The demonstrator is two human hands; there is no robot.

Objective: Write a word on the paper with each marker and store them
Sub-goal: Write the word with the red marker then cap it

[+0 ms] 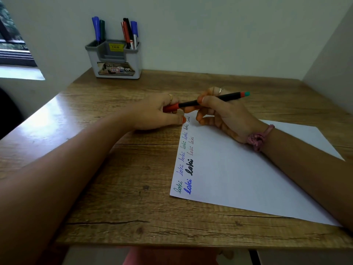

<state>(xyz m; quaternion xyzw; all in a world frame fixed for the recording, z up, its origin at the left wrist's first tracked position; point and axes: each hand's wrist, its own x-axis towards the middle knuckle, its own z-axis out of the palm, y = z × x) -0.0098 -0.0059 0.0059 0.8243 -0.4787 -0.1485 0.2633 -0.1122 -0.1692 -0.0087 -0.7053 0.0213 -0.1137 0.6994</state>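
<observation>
Above the paper (248,178), the right hand (223,113) pinches a black marker (214,99), while left hand (158,111) fingers close around its red cap (171,108).

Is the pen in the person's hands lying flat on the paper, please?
No, the pen is held above the desk between the left hand and right hand.

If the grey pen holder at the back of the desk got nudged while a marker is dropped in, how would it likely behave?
The pen holder would probably slide rather than tip: its base looks broad and sits flat on the wooden desk. It seems to be light plastic, so a firm push could shift it. The upright markers stand well above the rim, so they would likely rattle or lean.
</observation>
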